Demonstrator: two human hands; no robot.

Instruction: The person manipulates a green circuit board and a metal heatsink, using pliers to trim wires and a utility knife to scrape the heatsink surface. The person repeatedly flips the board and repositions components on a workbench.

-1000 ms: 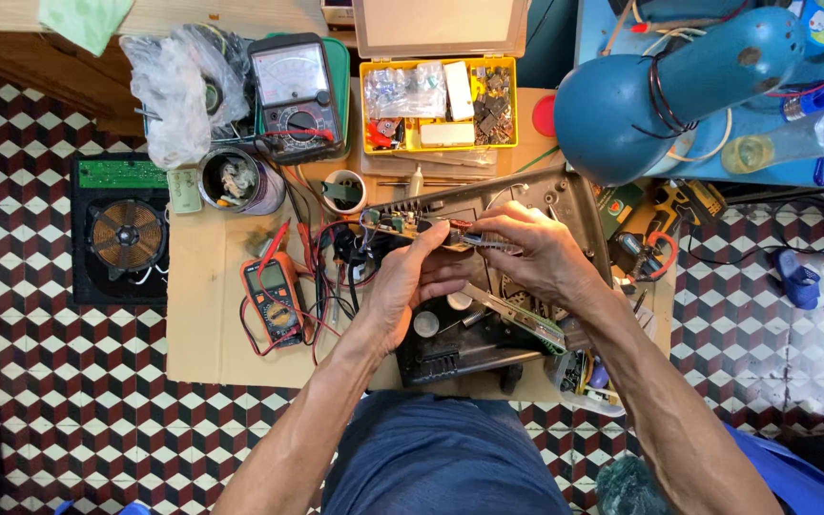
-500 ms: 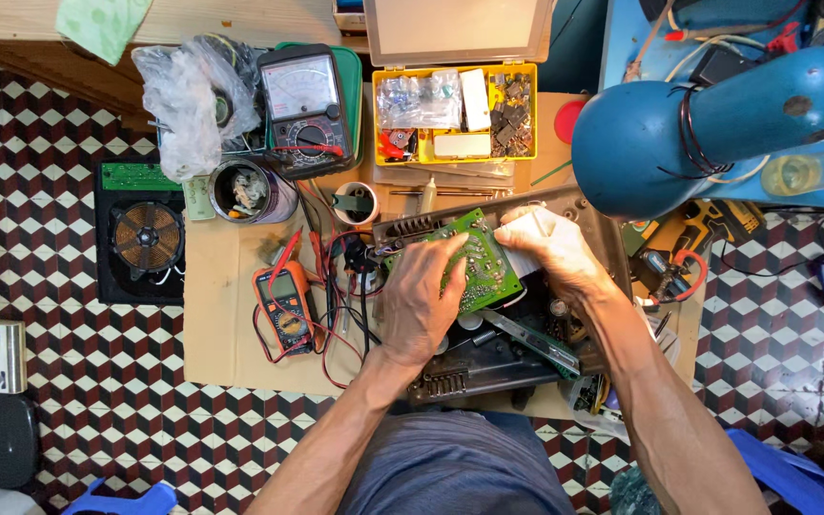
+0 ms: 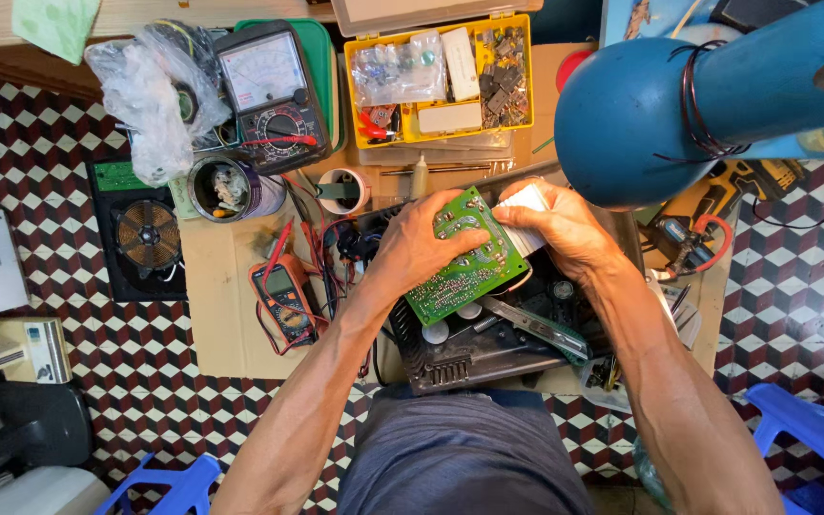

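On the cardboard-covered surface (image 3: 226, 324), a blue lamp head (image 3: 641, 124) is hanging at the far right and a yellow parts box (image 3: 436, 81) is sitting far in the middle. Near the person, a black device case (image 3: 469, 353) is lying open. Above it, both hands are holding a green circuit board (image 3: 464, 262), tilted. The left hand (image 3: 412, 253) is closing its grip on the board's left edge, and the right hand (image 3: 565, 229) is closing its grip on the far right corner. Left of them, an orange multimeter (image 3: 283, 300) is lying flat.
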